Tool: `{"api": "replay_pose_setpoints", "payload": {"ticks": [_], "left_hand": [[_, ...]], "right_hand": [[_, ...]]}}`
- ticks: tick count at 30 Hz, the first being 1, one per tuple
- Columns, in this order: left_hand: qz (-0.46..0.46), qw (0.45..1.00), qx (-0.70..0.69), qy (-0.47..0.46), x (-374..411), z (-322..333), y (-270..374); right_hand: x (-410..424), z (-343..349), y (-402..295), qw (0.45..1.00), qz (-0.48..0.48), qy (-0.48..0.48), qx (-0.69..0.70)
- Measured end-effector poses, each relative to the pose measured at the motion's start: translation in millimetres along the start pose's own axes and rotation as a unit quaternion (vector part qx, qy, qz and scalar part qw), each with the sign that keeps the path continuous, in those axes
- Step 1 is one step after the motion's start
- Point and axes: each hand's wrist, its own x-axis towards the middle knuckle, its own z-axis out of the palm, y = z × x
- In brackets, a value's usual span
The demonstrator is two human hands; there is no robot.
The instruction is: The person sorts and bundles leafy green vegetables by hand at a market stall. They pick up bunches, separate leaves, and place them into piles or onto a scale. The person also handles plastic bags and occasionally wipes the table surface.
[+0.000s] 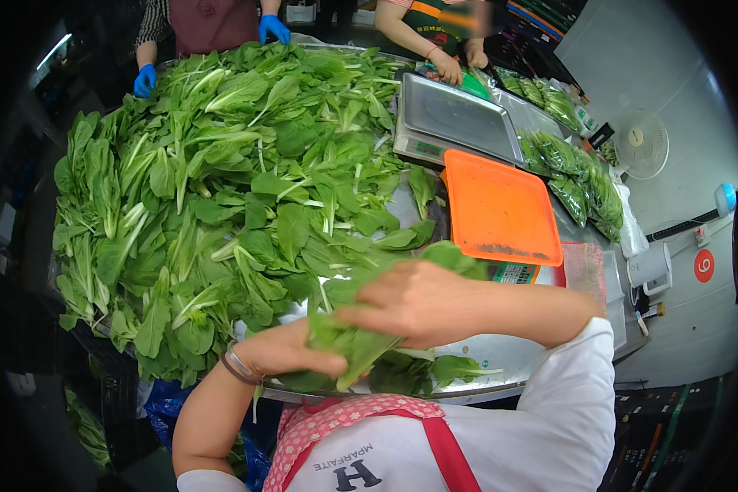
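Observation:
My left hand (289, 350), with a bracelet at the wrist, grips a bunch of leafy greens (360, 353) above the near edge of the metal table. My right hand (406, 304) is blurred by motion and curls over the top of that bunch. A green leaf (455, 258) sticks out beyond its knuckles; the palm and fingertips are partly hidden. Ahead and to the left spreads a large heap of loose leafy greens (221, 184) with pale stems. A few more leaves (406, 371) lie under my hands on the bare metal tabletop (504, 363).
An orange-topped digital scale (501, 209) stands right of the heap, with a steel-topped scale (458, 117) behind it. Bagged greens (566, 166) line the right side, near a fan (639, 144). Across the table, one person wears blue gloves (275, 29); another person's hand (446, 66) touches green packaging.

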Motion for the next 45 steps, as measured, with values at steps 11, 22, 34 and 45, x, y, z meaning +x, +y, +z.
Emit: {"api": "replay_pose_setpoints", "payload": {"ticks": [11,22,34,45], "left_hand": [[0.095,0.953,-0.025,0.286,-5.0,-7.8,-96.1],[0.044,0.692,0.6,0.399,-25.9,9.6,-151.8],[0.175,0.628,0.541,0.531,-27.8,15.2,-130.9],[0.209,0.528,0.389,0.726,-62.2,-13.8,-88.2]], "right_hand": [[-172.6,4.9,178.0,0.725,0.628,0.268,0.088],[-104.4,9.8,158.8,0.713,0.517,0.342,-0.328],[182.7,164.7,37.9,0.912,0.233,0.257,0.219],[111.9,123.6,2.6,0.922,-0.022,0.24,0.304]]}}
